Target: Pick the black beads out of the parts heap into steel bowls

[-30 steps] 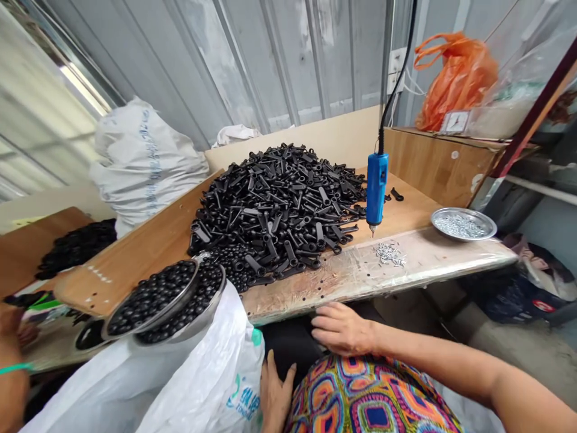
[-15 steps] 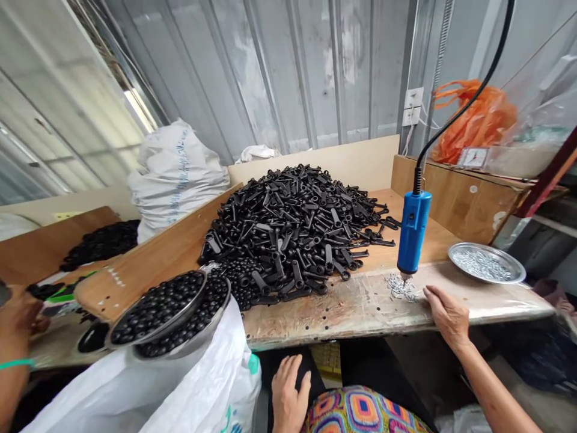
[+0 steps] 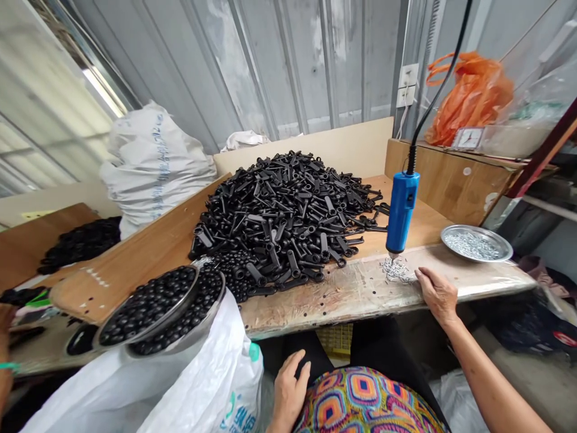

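My left hand [image 3: 291, 385] rests at my lap with its fingers stretched and thumb apart, holding nothing. My right hand [image 3: 437, 294] is at the bench's front edge, thumb and fingers pinched together beside a small heap of silver screws [image 3: 396, 270]. Anything between those fingertips is too small to make out. A blue electric screwdriver [image 3: 402, 210] hangs upright from a black cable, its tip just over the screws. Behind lies a large pile of black plastic handle-like parts [image 3: 293, 210]. Round black knobs [image 3: 153, 300] fill two overlapping metal bowls to the left.
A metal dish [image 3: 478, 243] of screws stands at the right. White sacks [image 3: 157, 162] are behind and in front of the bowls. A wooden divider [image 3: 148, 246] crosses the bench. Another person's hand [image 3: 5, 328] shows at the left edge. An orange bag [image 3: 473, 96] sits on the right shelf.
The view has shifted, so bench things appear further left and higher. My right hand stays pinched by the screws and my left stays at my lap. The other person's hand has moved mostly out of view.
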{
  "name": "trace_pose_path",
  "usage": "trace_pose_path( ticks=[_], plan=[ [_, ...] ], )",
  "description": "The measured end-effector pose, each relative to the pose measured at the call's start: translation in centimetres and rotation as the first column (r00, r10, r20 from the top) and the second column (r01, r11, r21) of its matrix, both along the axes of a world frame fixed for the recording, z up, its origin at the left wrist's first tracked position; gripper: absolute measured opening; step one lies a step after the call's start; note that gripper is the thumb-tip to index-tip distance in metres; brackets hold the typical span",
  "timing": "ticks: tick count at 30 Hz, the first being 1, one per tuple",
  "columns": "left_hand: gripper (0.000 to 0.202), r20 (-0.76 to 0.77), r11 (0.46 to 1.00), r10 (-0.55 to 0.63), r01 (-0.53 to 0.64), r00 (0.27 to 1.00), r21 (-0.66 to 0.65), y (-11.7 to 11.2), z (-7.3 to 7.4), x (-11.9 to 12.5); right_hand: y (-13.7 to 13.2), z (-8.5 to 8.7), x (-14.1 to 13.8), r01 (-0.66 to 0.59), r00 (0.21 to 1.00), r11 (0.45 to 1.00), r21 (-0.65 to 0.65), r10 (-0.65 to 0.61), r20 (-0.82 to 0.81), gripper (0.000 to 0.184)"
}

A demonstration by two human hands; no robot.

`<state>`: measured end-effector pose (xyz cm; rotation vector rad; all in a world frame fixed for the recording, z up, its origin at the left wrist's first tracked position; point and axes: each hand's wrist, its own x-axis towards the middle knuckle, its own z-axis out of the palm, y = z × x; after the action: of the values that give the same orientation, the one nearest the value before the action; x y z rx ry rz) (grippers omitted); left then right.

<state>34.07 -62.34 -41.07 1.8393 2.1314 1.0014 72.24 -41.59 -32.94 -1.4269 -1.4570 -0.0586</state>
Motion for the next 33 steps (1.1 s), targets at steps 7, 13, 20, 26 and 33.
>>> trace_pose_path(
  ticks=[7, 13, 20, 26, 33],
  plan=[
    [0.032, 0.261, 0.851, -0.263, 0.351, 0.929, -0.391, 1.3, 3.1, 2.8, -0.7, 0.7, 0.5, -0.082, 0.967, 0.985, -0.149, 0.042, -0.252, 0.045],
    [0.034, 0.094, 0.839, -0.145, 0.173, 0.985, -0.516, 1.3, 4.6, 2.0, -0.5, 0.3, 0.8, -0.096, 0.969, 0.981, -0.169, 0.054, -0.239, 0.044],
    [0.068, -0.115, 0.898, 0.171, -0.203, 0.979, -0.390, -0.1, 1.0, -1.8, 0.5, 0.3, -0.3, -0.031, 0.998, 0.999, -0.019, 0.032, 0.063, 0.048],
    [0.062, -0.070, 0.848, -0.027, -0.014, 0.997, -0.529, 2.3, 1.5, -2.7, -0.2, 1.9, -1.0, -0.019, 0.997, 0.999, -0.028, 0.021, 0.077, 0.045],
    [0.030, -0.044, 0.946, -0.314, 0.310, 0.948, -0.091, 4.5, 7.9, 0.1, -1.6, 1.2, -0.6, -0.077, 0.996, 0.988, 0.136, 0.070, 0.054, 0.028]
  ],
)
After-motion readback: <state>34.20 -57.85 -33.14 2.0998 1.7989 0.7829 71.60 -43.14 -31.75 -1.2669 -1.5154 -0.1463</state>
